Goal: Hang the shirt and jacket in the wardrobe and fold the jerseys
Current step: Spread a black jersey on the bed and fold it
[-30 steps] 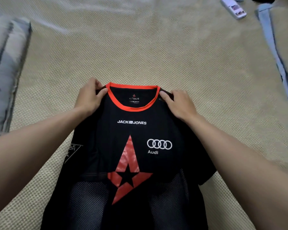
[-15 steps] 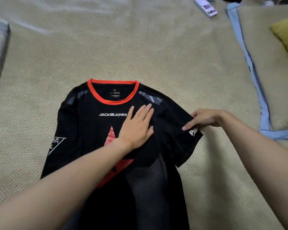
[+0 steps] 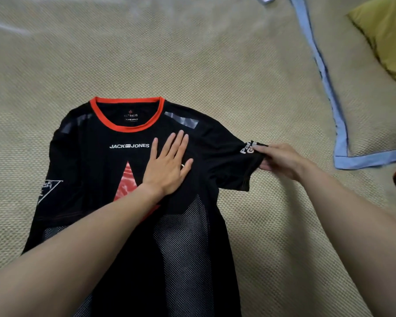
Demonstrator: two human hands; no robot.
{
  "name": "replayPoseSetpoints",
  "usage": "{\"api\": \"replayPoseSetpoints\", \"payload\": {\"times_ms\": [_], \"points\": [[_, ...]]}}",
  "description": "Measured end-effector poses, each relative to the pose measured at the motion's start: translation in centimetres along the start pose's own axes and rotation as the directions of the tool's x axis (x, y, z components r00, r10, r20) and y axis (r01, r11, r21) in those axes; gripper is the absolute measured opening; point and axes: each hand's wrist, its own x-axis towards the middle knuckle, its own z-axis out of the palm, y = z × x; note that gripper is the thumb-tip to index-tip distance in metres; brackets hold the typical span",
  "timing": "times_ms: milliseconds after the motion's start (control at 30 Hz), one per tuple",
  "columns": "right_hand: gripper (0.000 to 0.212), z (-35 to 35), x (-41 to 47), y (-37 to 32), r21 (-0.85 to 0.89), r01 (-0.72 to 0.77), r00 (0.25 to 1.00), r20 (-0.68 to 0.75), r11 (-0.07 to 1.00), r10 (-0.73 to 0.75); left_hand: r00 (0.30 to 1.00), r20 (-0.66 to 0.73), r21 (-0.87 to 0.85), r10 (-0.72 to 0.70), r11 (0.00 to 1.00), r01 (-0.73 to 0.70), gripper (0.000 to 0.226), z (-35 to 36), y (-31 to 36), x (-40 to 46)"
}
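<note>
From the head camera, a black jersey [image 3: 96,179] with an orange-red collar [image 3: 126,128] lies face up on a beige woven mat [image 3: 192,65], its collar away from the person and its long axis running from there back toward them, the mesh lower panels nearest the camera. The left hand [image 3: 167,167] lies flat on the chest, fingers straight and slightly spread, pressing the fabric down just right of the centre line. The right hand [image 3: 277,157] is out to the side at the end of the right sleeve [image 3: 236,165], fingers and thumb pinching the cuff, with the sleeve drawn outward and taut. That sleeve stretches away from the pinning palm, so a fold would probably carry it inward across the chest toward the left hand; the right hand is the nearer one for that job. Readable print: "JACK & JONES" across the chest, partly hidden white lettering on the sleeve beside the right hand, a white triangular emblem on the other sleeve, and a small collar label too blurred to read. A blue-edged mat [image 3: 338,145] and a yellow-green cushion [image 3: 389,37] lie off to the right.
</note>
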Motion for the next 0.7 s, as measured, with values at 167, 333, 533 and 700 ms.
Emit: {"api": "replayPoseSetpoints", "payload": {"times_ms": [167,333,533,700], "points": [[0.052,1.6,-2.8,1.9,-0.244,-0.114,0.953,0.246,0.963,0.175,0.999,0.024,-0.066,-0.034,0.997,0.036,0.069,-0.6,1.7,-0.4],[0.035,1.3,-3.5,3.8,-0.090,-0.071,0.977,0.192,0.993,0.088,0.999,0.012,-0.038,-0.051,0.998,0.052,0.070,0.1,3.2,-2.6],[0.042,1.9,-4.8,5.6,0.042,-0.019,0.999,0.036,0.999,0.018,0.998,0.040,0.042,-0.058,0.998,0.056,0.073,0.9,2.2,-3.7],[0.045,3.9,-8.8,7.6,0.002,-0.089,0.994,0.060,0.996,0.089,0.991,0.098,-0.033,-0.087,0.995,0.090,0.074,-0.5,2.2,-5.0]]}}
